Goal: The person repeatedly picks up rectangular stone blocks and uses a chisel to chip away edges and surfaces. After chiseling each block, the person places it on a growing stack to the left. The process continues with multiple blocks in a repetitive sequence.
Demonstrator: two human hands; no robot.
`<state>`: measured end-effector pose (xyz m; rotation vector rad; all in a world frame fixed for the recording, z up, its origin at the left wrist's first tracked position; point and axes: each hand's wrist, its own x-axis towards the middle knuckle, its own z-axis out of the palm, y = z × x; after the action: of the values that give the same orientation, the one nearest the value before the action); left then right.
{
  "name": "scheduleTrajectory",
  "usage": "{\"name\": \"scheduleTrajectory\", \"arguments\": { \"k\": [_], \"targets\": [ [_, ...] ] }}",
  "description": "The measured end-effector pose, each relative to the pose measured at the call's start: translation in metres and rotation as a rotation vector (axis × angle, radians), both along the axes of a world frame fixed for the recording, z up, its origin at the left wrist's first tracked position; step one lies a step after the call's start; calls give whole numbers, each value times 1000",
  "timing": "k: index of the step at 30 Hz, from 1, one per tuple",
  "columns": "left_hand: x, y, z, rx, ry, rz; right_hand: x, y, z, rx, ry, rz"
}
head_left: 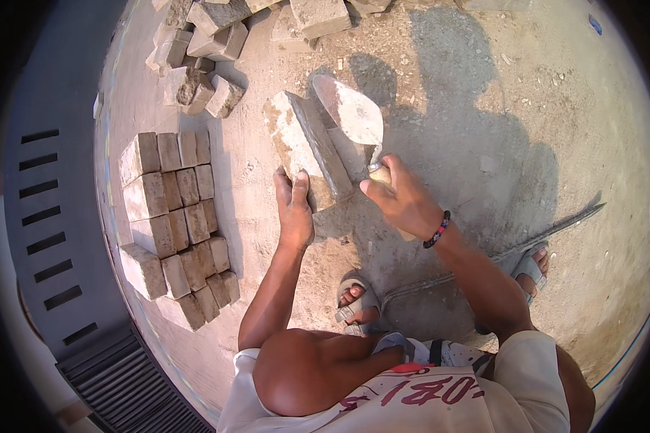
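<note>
A long pale brick (290,133), crusted with old mortar along one side, is gripped near its lower end by my left hand (296,209). The brick is tilted, its far end pointing up and left. My right hand (404,198) is closed round the wooden handle of a trowel (357,115). The trowel's light, stained blade lies just right of the brick's far end; whether the two touch I cannot tell.
A neat stack of bricks (173,216) stands on the left, beside a dark slotted metal panel (47,209). Loose bricks (220,43) lie heaped at the far left. A thin dark rod (498,256) crosses the ground by my sandalled feet (357,299).
</note>
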<state>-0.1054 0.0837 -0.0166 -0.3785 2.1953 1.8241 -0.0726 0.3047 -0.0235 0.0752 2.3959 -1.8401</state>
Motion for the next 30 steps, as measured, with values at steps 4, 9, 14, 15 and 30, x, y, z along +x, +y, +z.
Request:
{"name": "scheduleTrajectory", "arguments": {
  "k": [4,9,14,15,30],
  "targets": [
    [-27,-5,8,-22,45,4,-1,25,47,-422,-153,-108],
    [-39,4,4,-174,178,-43,21,-4,46,-365,127,-374],
    [-42,8,2,-199,197,-68,27,-38,-19,-129,73,-151],
    [-43,6,1,-199,202,-59,12,-33,-14,105,-35,41],
    [-40,7,-1,-224,223,-16,10,-36,37,-444,99,-444]
  ]
}}
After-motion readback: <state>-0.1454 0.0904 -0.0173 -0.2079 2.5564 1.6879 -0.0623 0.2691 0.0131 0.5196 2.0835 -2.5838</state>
